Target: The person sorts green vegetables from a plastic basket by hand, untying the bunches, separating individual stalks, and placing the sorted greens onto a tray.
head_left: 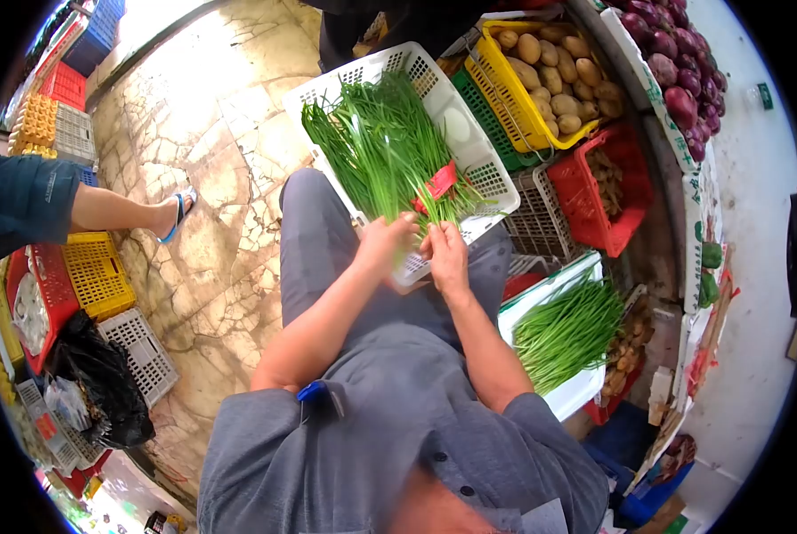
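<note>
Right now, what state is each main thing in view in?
Left hand: blurred, grip unclear
Right hand: pinching green stalks
Green stalks: spread lengthwise in white basket
White basket: partly filled
Red strip: lying against the stalks
Yellow potato crate: full
Potatoes: heaped
Red onions: piled
Black bag: crumpled
Flip-flop: worn

Long, slender green stalks (363, 133) lay in a loose, overlapping heap in a perforated white crate (456, 125), their darker tips fanned away toward its far end. At the near end, the paler bases of a small bunch were held together, and a bright red strip (440, 181) rested slantwise against the greens.
</note>
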`<state>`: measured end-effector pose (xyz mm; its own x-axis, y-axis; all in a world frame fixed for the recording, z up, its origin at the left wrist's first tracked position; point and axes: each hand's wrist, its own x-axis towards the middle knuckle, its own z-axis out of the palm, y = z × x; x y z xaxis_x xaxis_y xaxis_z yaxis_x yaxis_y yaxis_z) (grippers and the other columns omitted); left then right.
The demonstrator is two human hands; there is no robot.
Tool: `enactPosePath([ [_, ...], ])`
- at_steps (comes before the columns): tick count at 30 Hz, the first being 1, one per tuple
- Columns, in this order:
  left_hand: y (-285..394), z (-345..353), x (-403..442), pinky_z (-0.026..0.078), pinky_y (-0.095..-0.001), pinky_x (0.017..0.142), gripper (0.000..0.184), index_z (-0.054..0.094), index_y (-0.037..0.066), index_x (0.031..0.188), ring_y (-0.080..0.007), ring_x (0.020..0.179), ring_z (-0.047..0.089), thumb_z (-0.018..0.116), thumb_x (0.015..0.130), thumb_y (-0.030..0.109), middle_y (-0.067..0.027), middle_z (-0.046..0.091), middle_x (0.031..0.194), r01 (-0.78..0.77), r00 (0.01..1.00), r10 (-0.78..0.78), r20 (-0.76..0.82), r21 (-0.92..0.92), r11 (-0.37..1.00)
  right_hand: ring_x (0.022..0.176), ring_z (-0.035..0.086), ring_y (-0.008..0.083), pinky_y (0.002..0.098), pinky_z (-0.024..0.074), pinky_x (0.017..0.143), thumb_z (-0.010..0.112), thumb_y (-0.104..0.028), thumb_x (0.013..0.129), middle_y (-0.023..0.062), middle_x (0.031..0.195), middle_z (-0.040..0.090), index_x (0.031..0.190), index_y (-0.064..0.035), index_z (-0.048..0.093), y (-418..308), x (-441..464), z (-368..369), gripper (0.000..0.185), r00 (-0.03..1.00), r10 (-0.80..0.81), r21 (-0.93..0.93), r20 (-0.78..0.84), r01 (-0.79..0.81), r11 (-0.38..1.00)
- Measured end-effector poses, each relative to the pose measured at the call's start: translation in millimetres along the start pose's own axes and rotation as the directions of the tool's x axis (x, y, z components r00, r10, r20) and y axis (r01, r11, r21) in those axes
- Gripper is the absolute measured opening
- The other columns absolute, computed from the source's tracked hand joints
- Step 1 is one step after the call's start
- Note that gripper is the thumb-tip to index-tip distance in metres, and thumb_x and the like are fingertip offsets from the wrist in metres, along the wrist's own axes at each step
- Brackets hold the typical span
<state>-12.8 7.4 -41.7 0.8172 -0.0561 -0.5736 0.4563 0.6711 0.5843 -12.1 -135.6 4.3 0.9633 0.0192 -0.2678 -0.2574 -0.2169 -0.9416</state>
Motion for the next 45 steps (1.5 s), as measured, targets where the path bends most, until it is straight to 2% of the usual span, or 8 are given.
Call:
enactPosePath([
  [8, 13.7, 15.1, -28.3, 0.053, -0.0328, 0.063, 0.019, 0.062, 0.001, 0.108, -0.0176, 0.076, 0.064, 0.062, 0.097, 0.017, -0.0079, 0.065, 0.089, -0.016, 0.998, 0.008, 0.063, 0.121, 0.992, 0.076, 0.060, 0.0149, 0.0350, 0.0488, 0.068, 0.056, -0.025, 0.100, 0.0068, 0.083, 0.067, 0.096, -0.0003, 0.064, -6.5, -49.3, 14.4, 0.026, 0.992, 0.019, -0.177, 0.123, 0.003, 0.984],
  [12, 61.3, 19.3, -82.3, 0.057, -0.0312, 0.065, 0.016, 0.061, 0.002, 0.111, -0.0175, 0.076, 0.066, 0.062, 0.098, 0.011, -0.0078, 0.067, 0.092, 0.036, 0.997, -0.045, 0.066, 0.132, 0.991, 0.079, 0.063, 0.0171, 0.0324, 0.0518, 0.073, 0.057, -0.028, 0.101, 0.0056, 0.092, 0.069, 0.102, 0.0017, 0.065, -19.8, -52.3, 8.4, 0.030, 0.981, 0.101, 0.133, 0.164, -0.123, 0.983],
  [16, 60.0, -12.4, -99.4, 0.055, -0.0308, 0.056, 0.016, 0.060, 0.002, 0.113, -0.0173, 0.065, 0.064, 0.061, 0.099, 0.009, -0.0087, 0.067, 0.090, 0.063, 0.990, -0.080, 0.112, 0.146, 0.987, 0.078, 0.064, 0.0153, 0.0300, 0.0532, 0.069, 0.055, -0.024, 0.103, 0.0072, 0.100, 0.067, 0.111, -0.0021, 0.061, -24.7, -36.7, 27.3, 0.024, 0.943, 0.058, 0.563, 0.327, -0.244, 0.789],
  [20, 60.7, -23.8, -112.3, 0.047, -0.0261, 0.050, 0.016, 0.061, 0.002, 0.112, -0.0139, 0.058, 0.058, 0.061, 0.099, 0.012, -0.0070, 0.066, 0.085, 0.086, 0.989, -0.114, 0.096, 0.254, 0.963, 0.080, 0.064, 0.0132, 0.0282, 0.0520, 0.067, 0.055, -0.021, 0.102, 0.0058, 0.098, 0.066, 0.108, -0.0040, 0.060, -19.6, -16.3, 42.0, 0.018, 0.893, -0.002, 0.671, 0.450, -0.336, 0.661],
  [30, 67.5, -32.1, -135.0, 0.034, -0.0221, 0.045, 0.014, 0.062, 0.001, 0.103, -0.0071, 0.051, 0.044, 0.061, 0.100, 0.015, -0.0011, 0.056, 0.070, 0.002, 0.996, -0.050, 0.069, 0.567, 0.823, 0.081, 0.063, 0.0128, 0.0288, 0.0513, 0.069, 0.058, -0.017, 0.099, 0.0045, 0.093, 0.067, 0.105, -0.0067, 0.062, -37.9, 7.8, 8.1, 0.012, 0.961, 0.083, 0.656, 0.264, -0.242, 0.716],
  [32, 70.7, -33.5, -140.2, 0.034, -0.0219, 0.045, 0.013, 0.061, 0.001, 0.101, -0.0071, 0.051, 0.044, 0.060, 0.100, 0.014, -0.0012, 0.055, 0.069, 0.014, 0.996, -0.065, 0.067, 0.581, 0.814, 0.079, 0.069, 0.0176, 0.0319, 0.0585, 0.070, 0.056, -0.017, 0.102, 0.0082, 0.093, 0.070, 0.106, -0.0052, 0.061, -37.1, 14.0, -7.9, 0.013, 0.969, 0.074, 0.664, 0.236, -0.217, 0.716],
  [34, 77.0, -34.0, -148.1, 0.035, -0.0223, 0.050, 0.013, 0.065, 0.003, 0.099, -0.0045, 0.057, 0.045, 0.062, 0.097, 0.015, 0.0047, 0.053, 0.069, 0.032, 0.994, -0.089, 0.070, 0.584, 0.811, 0.075, 0.068, 0.0178, 0.0311, 0.0579, 0.069, 0.056, -0.018, 0.102, 0.0090, 0.091, 0.070, 0.105, -0.0048, 0.061, -29.3, 25.2, -17.6, 0.014, 0.987, 0.057, 0.692, 0.153, -0.148, 0.707],
  [45, 90.5, -47.4, -156.3, 0.030, -0.0219, 0.045, 0.007, 0.063, 0.004, 0.097, -0.0050, 0.050, 0.041, 0.062, 0.098, 0.011, 0.0030, 0.051, 0.064, 0.083, 0.980, -0.166, 0.113, 0.524, 0.848, 0.060, 0.065, 0.0162, 0.0288, 0.0525, 0.056, 0.060, -0.020, 0.099, 0.0098, 0.083, 0.070, 0.099, -0.0065, 0.062, -7.6, 54.4, -102.5, 0.014, 0.989, 0.137, 0.624, -0.062, -0.069, 0.779],
])
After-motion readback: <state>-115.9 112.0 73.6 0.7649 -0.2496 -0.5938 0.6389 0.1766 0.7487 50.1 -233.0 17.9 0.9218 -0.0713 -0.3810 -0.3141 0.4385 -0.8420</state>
